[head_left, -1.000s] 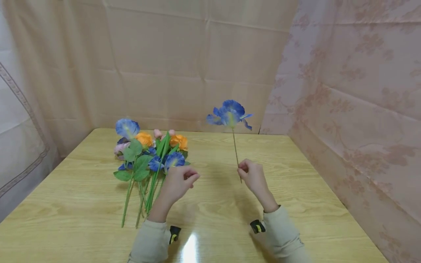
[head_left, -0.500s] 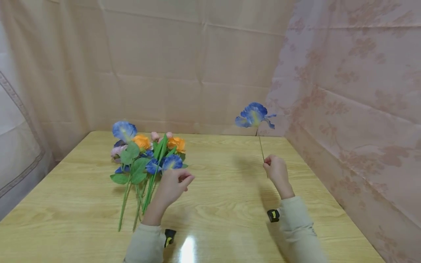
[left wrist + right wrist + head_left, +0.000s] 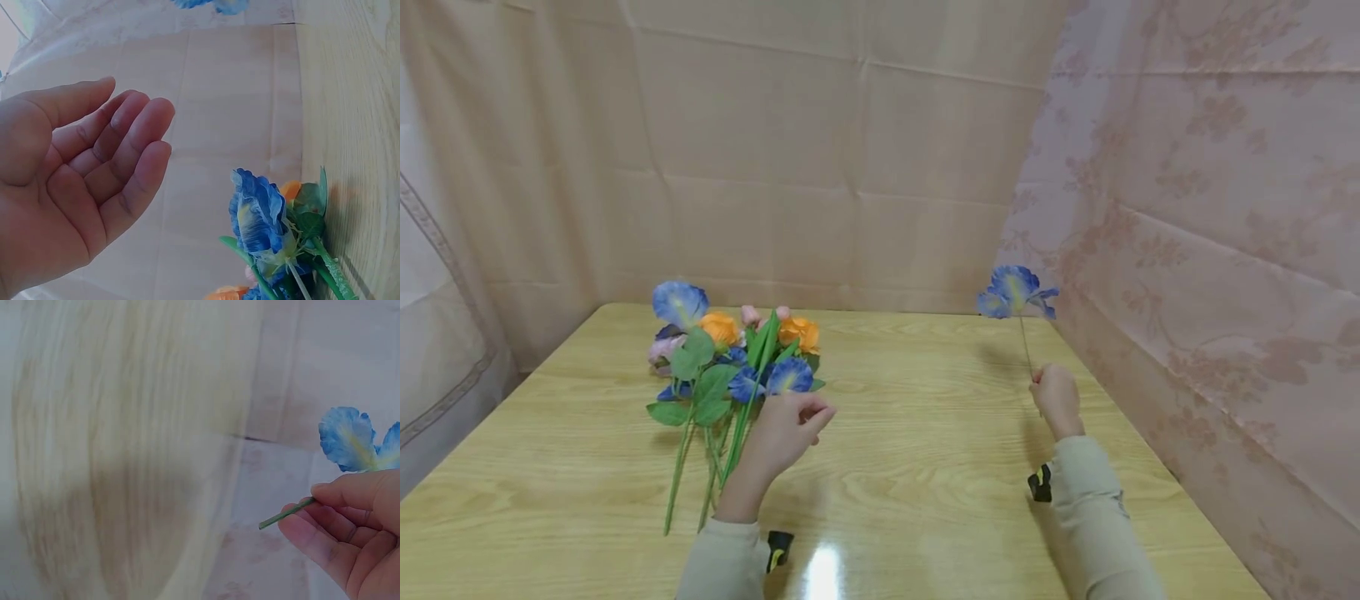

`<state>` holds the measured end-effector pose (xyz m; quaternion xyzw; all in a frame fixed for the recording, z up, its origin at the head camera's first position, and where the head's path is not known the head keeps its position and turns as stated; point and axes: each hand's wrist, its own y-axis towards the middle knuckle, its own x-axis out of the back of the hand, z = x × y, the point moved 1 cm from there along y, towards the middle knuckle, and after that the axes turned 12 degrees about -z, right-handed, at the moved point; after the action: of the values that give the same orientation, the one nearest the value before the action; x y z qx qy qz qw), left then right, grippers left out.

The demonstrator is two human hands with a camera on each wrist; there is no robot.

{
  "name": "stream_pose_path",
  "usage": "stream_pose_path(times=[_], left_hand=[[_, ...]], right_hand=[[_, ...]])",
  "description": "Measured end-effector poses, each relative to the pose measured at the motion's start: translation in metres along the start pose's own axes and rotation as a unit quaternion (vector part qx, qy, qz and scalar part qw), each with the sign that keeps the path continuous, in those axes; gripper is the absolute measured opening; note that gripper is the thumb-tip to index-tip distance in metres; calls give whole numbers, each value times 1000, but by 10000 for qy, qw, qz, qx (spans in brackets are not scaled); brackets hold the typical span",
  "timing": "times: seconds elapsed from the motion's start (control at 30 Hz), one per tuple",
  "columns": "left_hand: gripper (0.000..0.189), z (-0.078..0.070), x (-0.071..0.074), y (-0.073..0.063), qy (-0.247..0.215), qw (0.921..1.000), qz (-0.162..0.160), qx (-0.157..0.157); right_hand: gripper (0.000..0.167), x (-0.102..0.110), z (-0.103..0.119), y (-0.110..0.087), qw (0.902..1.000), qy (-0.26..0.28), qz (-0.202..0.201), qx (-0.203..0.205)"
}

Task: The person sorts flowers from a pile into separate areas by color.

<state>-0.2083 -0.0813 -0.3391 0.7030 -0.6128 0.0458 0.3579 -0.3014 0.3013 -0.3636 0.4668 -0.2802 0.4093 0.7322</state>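
Note:
On the right side of the table, my right hand (image 3: 1058,400) pinches the thin stem of a blue iris (image 3: 1015,287), whose bloom stands above the hand. The right wrist view shows the green stem end (image 3: 284,514) sticking out between thumb and fingers. My left hand (image 3: 784,429) hovers near a pile of artificial flowers, its fingers loosely curled and the palm holding nothing in the left wrist view. Among the pile are several blue irises (image 3: 680,304), orange flowers (image 3: 800,333), pink buds (image 3: 750,316) and green leaves (image 3: 713,392). The left hand covers some of the stems.
The flower pile lies on the left half of a light wooden table (image 3: 910,500). A beige curtain (image 3: 760,167) hangs behind the table, and a floral-patterned cloth (image 3: 1240,250) runs along its right side. Each wrist bears a small black device (image 3: 1040,483).
My right hand has carried the iris to the right and slightly lower. The left hand stays beside the pile, hardly moving, while the head view has shifted a little.

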Motion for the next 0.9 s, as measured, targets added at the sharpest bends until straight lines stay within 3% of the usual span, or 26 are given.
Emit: stream_pose_path(times=[0.13, 0.23, 0.53, 0.9], left_hand=[[13, 2, -1, 0, 59, 10000, 35, -11], [13, 4, -2, 0, 95, 9999, 67, -32], [11, 8, -4, -5, 90, 9997, 235, 58], [10, 11, -6, -6, 73, 9993, 359, 74]], right_hand=[[43, -3, -8, 3, 9997, -9, 220, -52], [48, -6, -12, 5, 9992, -41, 359, -150], [20, -22, -27, 9, 9983, -411, 205, -347], [13, -32, -33, 11, 9978, -661, -79, 8]])
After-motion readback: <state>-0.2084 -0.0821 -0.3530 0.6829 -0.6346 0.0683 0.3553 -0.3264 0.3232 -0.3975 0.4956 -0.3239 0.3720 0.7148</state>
